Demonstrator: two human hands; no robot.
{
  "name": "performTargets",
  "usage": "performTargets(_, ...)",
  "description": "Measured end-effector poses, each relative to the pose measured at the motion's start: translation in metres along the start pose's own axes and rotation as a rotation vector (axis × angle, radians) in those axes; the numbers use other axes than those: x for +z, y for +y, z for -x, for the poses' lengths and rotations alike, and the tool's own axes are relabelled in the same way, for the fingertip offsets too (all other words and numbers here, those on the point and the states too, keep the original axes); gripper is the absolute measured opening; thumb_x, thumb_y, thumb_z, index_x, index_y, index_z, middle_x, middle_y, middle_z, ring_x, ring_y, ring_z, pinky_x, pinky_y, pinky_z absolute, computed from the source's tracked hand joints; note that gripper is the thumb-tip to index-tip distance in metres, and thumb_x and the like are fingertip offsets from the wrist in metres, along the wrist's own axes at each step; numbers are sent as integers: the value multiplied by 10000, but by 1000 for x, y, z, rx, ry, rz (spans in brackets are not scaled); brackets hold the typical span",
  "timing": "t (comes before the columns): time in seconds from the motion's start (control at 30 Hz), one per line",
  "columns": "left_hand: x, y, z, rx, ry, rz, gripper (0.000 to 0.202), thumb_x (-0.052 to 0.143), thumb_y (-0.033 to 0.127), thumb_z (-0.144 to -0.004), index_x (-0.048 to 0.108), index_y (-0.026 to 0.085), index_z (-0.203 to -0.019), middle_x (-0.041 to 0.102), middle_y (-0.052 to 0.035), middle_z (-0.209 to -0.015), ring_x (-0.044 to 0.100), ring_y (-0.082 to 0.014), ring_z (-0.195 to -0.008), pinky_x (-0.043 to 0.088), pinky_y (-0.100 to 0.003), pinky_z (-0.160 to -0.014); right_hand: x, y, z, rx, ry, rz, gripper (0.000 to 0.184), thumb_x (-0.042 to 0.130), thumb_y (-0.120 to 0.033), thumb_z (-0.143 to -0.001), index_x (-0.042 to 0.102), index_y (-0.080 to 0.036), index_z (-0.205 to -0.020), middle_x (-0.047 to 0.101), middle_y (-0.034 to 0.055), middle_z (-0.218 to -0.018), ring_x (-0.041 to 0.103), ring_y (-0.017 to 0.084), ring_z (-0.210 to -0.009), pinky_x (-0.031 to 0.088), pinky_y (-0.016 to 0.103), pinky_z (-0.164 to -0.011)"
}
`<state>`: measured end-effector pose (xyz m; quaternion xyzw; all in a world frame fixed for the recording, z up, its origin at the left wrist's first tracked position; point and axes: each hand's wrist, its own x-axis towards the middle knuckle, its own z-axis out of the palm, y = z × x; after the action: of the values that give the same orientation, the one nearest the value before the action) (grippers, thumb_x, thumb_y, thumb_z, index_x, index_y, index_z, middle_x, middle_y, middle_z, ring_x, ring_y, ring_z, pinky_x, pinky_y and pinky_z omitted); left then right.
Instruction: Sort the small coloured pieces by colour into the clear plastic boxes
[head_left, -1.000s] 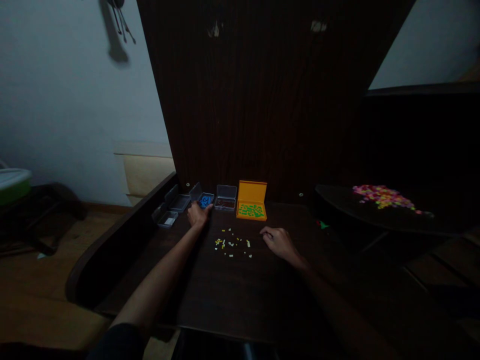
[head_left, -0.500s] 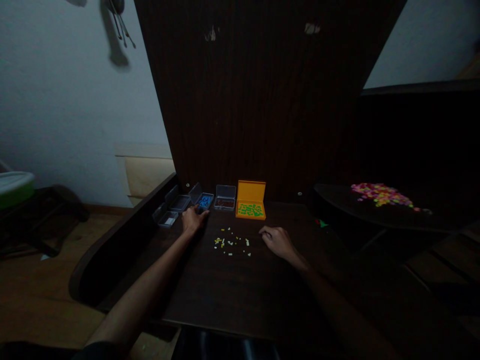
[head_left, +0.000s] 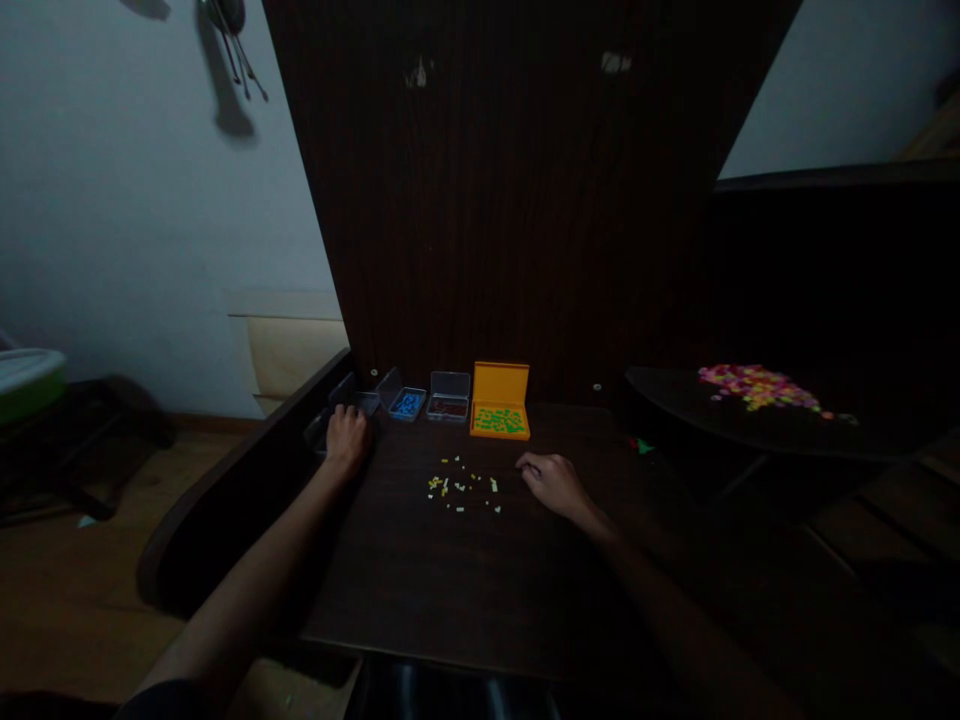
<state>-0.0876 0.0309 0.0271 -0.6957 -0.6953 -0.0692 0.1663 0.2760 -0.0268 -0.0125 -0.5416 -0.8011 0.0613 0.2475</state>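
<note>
Yellow and white toy bricks (head_left: 460,487) lay near our right hand (head_left: 553,482), its fingers curled together; our left hand (head_left: 348,436) stretched palm-down beside a clear box (head_left: 367,402), finger spacing unclear.

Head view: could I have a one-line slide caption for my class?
Left hand by a clear box, right hand beside scattered yellow and white pieces, open orange box beyond.

My left arm (head_left: 262,560) stretches toward the far left corner of the surface (head_left: 420,590), my left hand (head_left: 347,438) back-up, its fingertips hidden. My right forearm (head_left: 652,590) slants in from the near right, my right hand (head_left: 553,483) loosely curled, knuckles toward the far edge.
</note>
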Motion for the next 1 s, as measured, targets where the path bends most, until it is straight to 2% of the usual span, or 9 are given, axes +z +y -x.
performTargets(0.2, 1, 3, -4, 12, 32, 32, 290, 373, 127, -831, 659, 81, -847, 635, -210, -914, 550, -339, -994, 436, -404, -811, -1, -1, 0, 9, -14, 6, 260, 466, -167, -803, 703, -212, -902, 726, 32, -801, 665, 170, -736, 435, 238, -668)
performTargets(0.43, -8, 6, -7, 4, 96, 51, 308, 345, 188, -859, 634, 99, -915, 623, -197, -943, 526, -336, -999, 439, -422, -814, -2, -3, 0, 11, -6, 20, 257, 473, -149, -805, 704, -224, -888, 735, 31, -838, 674, 166, -766, 439, 231, -688)
performTargets(0.63, -35, 7, -4, -7, 232, 27, 306, 325, 207, -881, 615, 115, -913, 601, -182, -939, 514, -326, -982, 437, -416, -811, -1, -1, 1, -4, 2, 19, 249, 475, -152, -808, 702, -225, -880, 730, 38, -814, 669, 177, -737, 440, 249, -673)
performTargets(0.77, -59, 16, -1, -31, 303, 120, 346, 274, 210, -905, 604, 105, -918, 580, -189, -934, 512, -329, -965, 432, -425, -785, 1, 1, 1, -21, 34, -8, 251, 465, -159, -807, 700, -214, -878, 719, 41, -788, 661, 178, -723, 435, 250, -661)
performTargets(0.9, -72, 36, 2, 46, 362, 198, 321, 285, 255, -933, 578, 126, -919, 570, -154, -931, 524, -284, -933, 435, -382, -783, 1, 2, 2, -10, 91, -61, 247, 460, -193, -818, 688, -196, -913, 666, 25, -697, 612, 155, -627, 417, 243, -618)
performTargets(1.0, -68, 50, 3, 190, 391, 299, 253, 328, 272, -935, 549, 149, -922, 560, -113, -914, 536, -234, -904, 440, -342, -799, -1, 0, 1, -1, 151, -118, 237, 463, -223, -834, 670, -185, -942, 595, 4, -642, 555, 136, -587, 405, 235, -592)
